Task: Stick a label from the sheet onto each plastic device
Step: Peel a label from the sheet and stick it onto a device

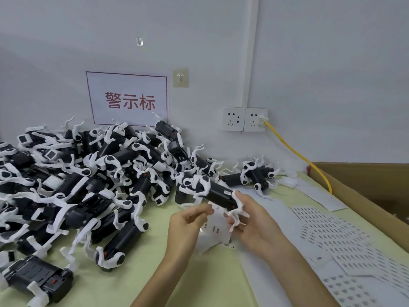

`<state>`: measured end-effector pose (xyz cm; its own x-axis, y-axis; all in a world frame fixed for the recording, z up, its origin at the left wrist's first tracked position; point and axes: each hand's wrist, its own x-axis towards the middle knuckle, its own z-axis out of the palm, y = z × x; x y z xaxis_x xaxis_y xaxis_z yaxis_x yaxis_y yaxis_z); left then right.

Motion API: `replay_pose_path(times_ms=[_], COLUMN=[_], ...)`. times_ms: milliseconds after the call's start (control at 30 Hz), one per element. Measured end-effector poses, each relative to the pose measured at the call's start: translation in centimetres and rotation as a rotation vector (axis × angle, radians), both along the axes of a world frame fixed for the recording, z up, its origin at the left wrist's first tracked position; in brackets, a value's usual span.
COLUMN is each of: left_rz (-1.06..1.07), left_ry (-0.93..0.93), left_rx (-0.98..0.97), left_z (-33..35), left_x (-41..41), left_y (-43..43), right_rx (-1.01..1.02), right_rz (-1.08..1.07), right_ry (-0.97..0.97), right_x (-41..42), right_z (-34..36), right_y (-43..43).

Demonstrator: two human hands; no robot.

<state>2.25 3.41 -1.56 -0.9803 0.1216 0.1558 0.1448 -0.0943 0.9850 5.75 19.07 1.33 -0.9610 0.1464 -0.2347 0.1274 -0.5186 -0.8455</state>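
The right hand (254, 220) holds one black and white device (218, 194) up in the air, just above the surface (155, 273). Its fingers are curled round the near end. The left hand (188, 224) is close beside it. Its thumb and finger are pinched together at the top of a small sheet (215, 234) that lies under both hands. I cannot tell if a label is between them; it is too small to see.

I think the step now is to get a label onto this device. To do it well, the right hand should keep the device still and turn a flat black side up. The white clips stick out, so the label should stay away from them. Hold the label by one edge only. Set that edge down first, then rub it flat so it has no bumps.

A big pile (88, 173) of the same devices waits on the left. More label sheets (332, 235) lie on the right.
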Motion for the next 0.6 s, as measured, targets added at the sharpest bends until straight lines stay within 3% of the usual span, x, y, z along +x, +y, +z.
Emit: replay_pose_path(times_ms=[133, 200, 267, 367, 600], left_rz=[0.062, 0.221, 0.449, 0.682, 0.720], left_ry=[0.019, 0.126, 0.266, 0.322, 0.227], left_rx=[-0.029, -0.124, -0.382, -0.559, -0.715], left_z=[0.3, 0.3, 0.7, 1.3, 0.6], left_x=[0.1, 0.1, 0.0, -0.4, -1.6], left_y=[0.0, -0.3, -0.8, -1.5, -2.6], right_rx=[-0.344, -0.629, -0.754, -0.725, -0.527], right_rz=[-0.257, -0.365, -0.442, -0.517, -0.447], right_ry=[0.062, 0.267, 0.499, 0.620, 0.464], right_x=[0.3, 1.2, 2.4, 3.1, 1.4], right_z=[1.1, 1.3, 1.3, 0.8, 0.3], right_y=[4.8, 7.9, 10.7, 12.5, 10.2])
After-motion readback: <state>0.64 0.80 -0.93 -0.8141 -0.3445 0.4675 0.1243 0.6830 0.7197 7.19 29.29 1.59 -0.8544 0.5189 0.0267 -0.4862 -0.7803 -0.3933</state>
